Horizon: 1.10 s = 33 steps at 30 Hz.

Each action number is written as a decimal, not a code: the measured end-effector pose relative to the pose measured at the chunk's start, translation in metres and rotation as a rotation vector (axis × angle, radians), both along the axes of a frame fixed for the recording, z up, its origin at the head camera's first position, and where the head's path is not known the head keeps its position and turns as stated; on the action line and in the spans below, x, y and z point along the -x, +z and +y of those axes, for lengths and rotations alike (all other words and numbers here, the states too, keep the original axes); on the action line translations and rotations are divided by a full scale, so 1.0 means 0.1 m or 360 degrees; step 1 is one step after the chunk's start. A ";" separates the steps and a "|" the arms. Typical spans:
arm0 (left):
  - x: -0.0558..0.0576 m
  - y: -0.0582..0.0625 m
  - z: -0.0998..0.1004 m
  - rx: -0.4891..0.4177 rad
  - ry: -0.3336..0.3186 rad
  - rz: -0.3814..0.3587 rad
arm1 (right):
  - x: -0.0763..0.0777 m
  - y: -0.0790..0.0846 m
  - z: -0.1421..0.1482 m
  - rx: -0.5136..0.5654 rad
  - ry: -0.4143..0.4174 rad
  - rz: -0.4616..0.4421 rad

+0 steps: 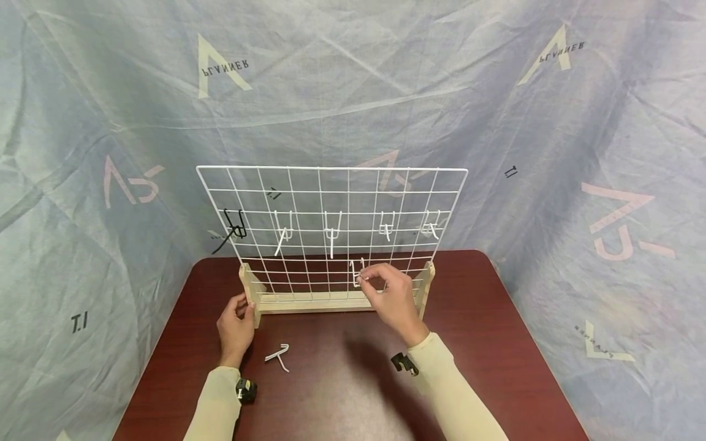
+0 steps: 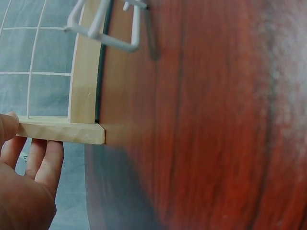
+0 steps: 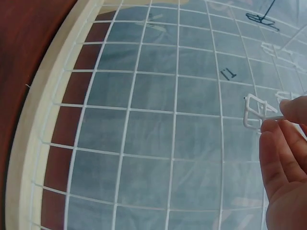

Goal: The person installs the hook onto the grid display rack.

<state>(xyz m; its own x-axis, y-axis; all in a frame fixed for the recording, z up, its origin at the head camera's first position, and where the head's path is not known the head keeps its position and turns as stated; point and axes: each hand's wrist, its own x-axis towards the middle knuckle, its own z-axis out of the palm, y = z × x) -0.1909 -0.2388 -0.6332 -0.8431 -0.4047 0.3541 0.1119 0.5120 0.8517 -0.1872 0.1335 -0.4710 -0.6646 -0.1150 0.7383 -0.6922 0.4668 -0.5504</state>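
Note:
A white wire grid panel (image 1: 333,168) stands upright in a wooden base. My left hand (image 1: 236,329) holds the left wooden end piece (image 1: 250,286) of that base, thumb on one face and fingers behind, as the left wrist view also shows. Between thumb and fingertips, my right hand (image 1: 396,301) pinches the prong of a white wire hook (image 3: 254,112). The hook's frame overlaps the lower middle of the grid in the head view. On the table near my left hand lies a loose white hook (image 1: 280,356).
A black hook (image 1: 236,230) hangs at the grid's left side, with several white hooks, one of them a white hook (image 1: 332,234) near the middle, in the same row. Under the stand is a dark red table (image 1: 480,343). Printed grey cloth (image 1: 342,92) surrounds it.

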 end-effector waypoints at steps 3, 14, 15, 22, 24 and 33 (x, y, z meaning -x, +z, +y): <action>0.00 0.01 0.00 -0.0005 -0.0001 -0.0016 | 0.01 0.05 0.00 -0.0011 -0.0026 0.0024; -0.01 -0.02 -0.01 0.0008 0.0011 -0.0015 | 0.15 0.24 -0.06 -0.0015 -0.0091 0.0133; -0.01 -0.02 -0.01 0.0009 0.0009 -0.0013 | 0.17 0.24 -0.06 -0.0021 -0.0098 0.0139; -0.01 -0.03 0.01 -0.0002 -0.0005 0.0002 | 0.25 0.23 -0.06 -0.0054 -0.0152 0.0137; -0.01 -0.03 0.01 -0.0001 -0.0003 0.0002 | 0.26 0.22 -0.06 -0.0050 -0.0150 0.0125; 0.01 -0.01 0.00 0.0023 0.0015 -0.0002 | 0.30 0.15 -0.06 -0.0089 -0.0174 0.0188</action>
